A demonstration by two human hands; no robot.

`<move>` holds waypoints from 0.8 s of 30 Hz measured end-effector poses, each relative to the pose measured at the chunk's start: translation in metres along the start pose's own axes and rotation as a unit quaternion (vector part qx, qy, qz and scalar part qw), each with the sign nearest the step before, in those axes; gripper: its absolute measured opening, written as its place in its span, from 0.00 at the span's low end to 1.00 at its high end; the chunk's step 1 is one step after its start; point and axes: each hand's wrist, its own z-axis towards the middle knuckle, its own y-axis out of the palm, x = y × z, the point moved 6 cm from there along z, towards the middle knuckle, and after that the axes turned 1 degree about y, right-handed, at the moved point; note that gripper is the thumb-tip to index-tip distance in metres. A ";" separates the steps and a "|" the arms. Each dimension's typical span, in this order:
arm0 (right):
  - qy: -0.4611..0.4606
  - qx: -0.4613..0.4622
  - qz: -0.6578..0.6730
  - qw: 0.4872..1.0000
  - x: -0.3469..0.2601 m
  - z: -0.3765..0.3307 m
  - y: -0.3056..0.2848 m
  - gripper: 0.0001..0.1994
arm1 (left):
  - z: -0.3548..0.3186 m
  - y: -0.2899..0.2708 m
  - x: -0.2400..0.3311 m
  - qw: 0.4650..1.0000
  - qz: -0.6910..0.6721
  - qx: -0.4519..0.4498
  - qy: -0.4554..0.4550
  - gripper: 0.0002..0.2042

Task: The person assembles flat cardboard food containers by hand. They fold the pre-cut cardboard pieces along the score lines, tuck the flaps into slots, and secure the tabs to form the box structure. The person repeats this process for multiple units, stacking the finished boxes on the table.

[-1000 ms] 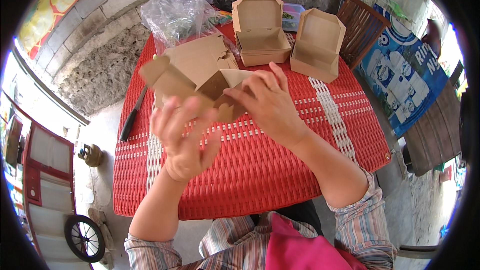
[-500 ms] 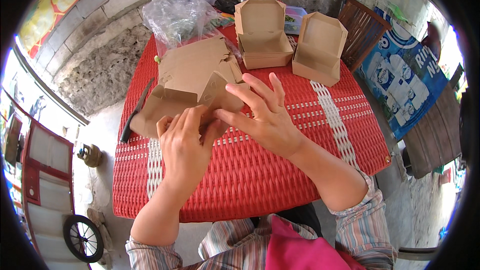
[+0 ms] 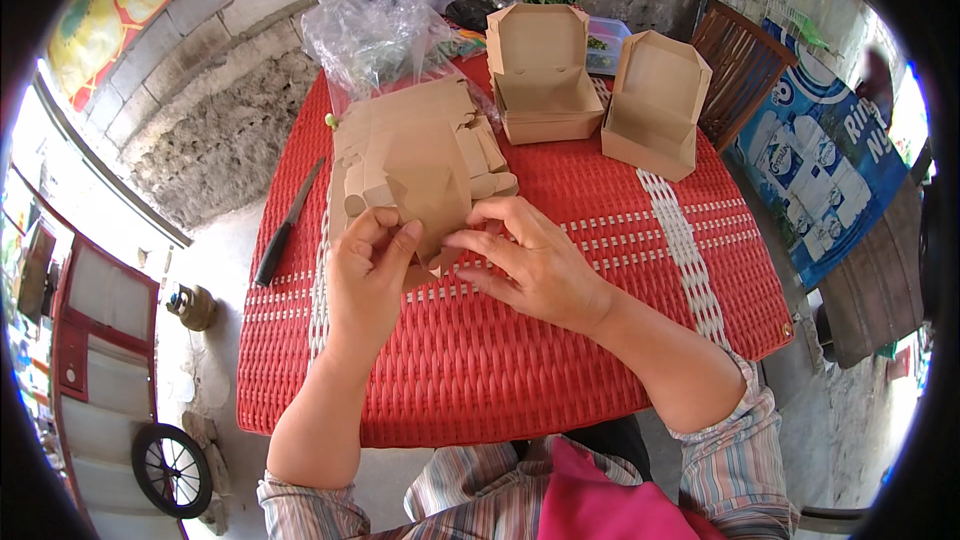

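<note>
Between my hands is a partly folded brown cardboard box (image 3: 430, 198), tilted up above the table. My left hand (image 3: 362, 265) pinches its near left edge between thumb and fingers. At the lower right corner, my right hand (image 3: 540, 265) has its thumb and index finger closed on a cardboard edge, with the other fingers loosely bent. Behind lies a stack of flat, unfolded boxes (image 3: 365, 130). Two folded boxes, one in the middle (image 3: 548, 105) and one to its right (image 3: 652, 115), stand with lids raised at the far side.
A black-handled knife (image 3: 283, 235) lies at the table's left edge. Clear plastic bags (image 3: 370, 40) and a lidded plastic container (image 3: 607, 45) sit at the back. The red woven tabletop (image 3: 520, 380) has white bands. A wooden chair (image 3: 742, 65) stands at the far right.
The held box has turned more upright, with its panels drawn together. My right hand has come down and closed on its corner; my left hand now pinches its left edge.
</note>
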 end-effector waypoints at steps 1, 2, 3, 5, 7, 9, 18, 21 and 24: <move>0.015 -0.012 0.016 1.000 0.001 0.000 0.001 0.15 | -0.002 0.001 0.002 1.000 0.010 -0.004 0.007 0.05; 0.029 -0.024 0.032 0.999 0.002 0.000 0.000 0.13 | -0.003 0.003 0.003 1.000 0.020 -0.008 0.013 0.05; 0.045 -0.037 0.048 0.997 0.003 0.000 0.001 0.12 | -0.003 0.002 0.001 0.999 0.036 -0.007 0.022 0.05; 0.032 -0.032 0.042 0.998 0.001 0.000 0.001 0.11 | -0.001 0.001 -0.005 0.997 0.069 -0.006 0.039 0.05; 0.023 -0.031 0.026 0.999 0.000 0.000 0.002 0.11 | -0.001 0.002 -0.006 0.998 0.056 -0.001 0.031 0.05; 0.014 -0.034 0.001 0.999 -0.004 0.002 0.000 0.11 | -0.002 0.003 -0.006 0.999 0.033 -0.003 0.018 0.05; 0.078 0.047 0.086 0.992 0.003 0.000 -0.003 0.09 | -0.006 0.011 -0.004 1.000 -0.014 -0.020 -0.020 0.07; 0.132 0.057 0.109 0.983 0.012 -0.002 0.000 0.09 | -0.004 0.011 -0.008 1.000 -0.009 -0.013 0.008 0.07; 0.133 0.073 0.119 0.981 0.015 -0.003 0.001 0.09 | -0.004 0.011 -0.016 0.998 0.050 -0.017 0.039 0.08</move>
